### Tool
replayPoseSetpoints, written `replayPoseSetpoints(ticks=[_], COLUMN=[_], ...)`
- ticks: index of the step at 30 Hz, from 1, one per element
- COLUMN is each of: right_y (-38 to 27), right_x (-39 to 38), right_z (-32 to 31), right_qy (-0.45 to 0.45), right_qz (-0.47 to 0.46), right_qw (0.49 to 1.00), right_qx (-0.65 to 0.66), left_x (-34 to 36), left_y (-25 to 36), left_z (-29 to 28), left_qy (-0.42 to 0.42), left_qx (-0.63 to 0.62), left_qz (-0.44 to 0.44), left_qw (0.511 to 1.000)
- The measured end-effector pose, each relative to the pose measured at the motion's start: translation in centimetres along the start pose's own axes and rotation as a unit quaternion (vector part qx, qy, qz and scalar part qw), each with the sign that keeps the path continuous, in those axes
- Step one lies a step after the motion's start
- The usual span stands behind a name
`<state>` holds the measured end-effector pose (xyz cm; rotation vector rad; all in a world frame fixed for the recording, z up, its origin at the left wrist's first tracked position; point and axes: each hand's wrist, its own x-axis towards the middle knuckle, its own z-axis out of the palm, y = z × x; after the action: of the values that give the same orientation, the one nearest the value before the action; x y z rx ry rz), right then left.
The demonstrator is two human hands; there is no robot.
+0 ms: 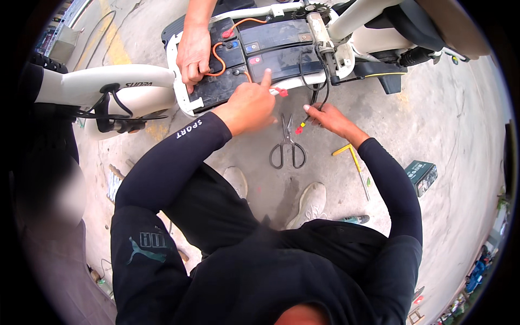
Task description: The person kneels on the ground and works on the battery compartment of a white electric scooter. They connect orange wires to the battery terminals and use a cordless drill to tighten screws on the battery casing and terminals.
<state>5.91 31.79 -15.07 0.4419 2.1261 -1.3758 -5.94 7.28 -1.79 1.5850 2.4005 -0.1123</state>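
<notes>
My left hand [252,105], index finger extended over the black batteries [276,67], has its other fingers curled on a lead with a red-capped end [281,92]. My right hand [330,119] grips thin black cables [325,96] just below the scooter's white frame [344,59]; a yellow and red connector [300,128] dangles by it. Orange jumper leads [216,54] link battery terminals. Another person's hand [194,57] rests on the left batteries, fingertips bent down. Black-handled scissors [287,151] lie open on the concrete between my feet.
The scooter's white front fork [76,86] extends left. A yellow-handled square [352,160], a green box [420,174] and a drill [355,219] lie to my right. A person with a blurred face is at far left. Loose cords [97,32] run along the upper-left floor.
</notes>
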Motion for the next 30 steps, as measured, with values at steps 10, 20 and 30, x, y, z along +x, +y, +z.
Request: replayPoseSetpoints(ticks=[10, 20, 30], right_y=[-3.5, -7.2, -11.1], right_x=[-2.2, -2.1, -0.1], right_z=[4.2, 4.9, 3.0], right_qy=[-0.287, 0.017, 0.223], right_qz=[-0.075, -0.206, -0.276], right_qw=[0.905, 0.970, 0.934], right_qx=[-0.304, -0.127, 0.050], left_x=[-0.3, 1.1, 2.6], left_y=[-0.4, -2.8, -0.6], left_z=[1.2, 0.2, 5.1], left_qy=[0.129, 0.072, 0.200], left_qx=[-0.125, -0.572, -0.617], left_qz=[-0.003, -0.231, -0.241], left_qw=[0.984, 0.784, 0.722])
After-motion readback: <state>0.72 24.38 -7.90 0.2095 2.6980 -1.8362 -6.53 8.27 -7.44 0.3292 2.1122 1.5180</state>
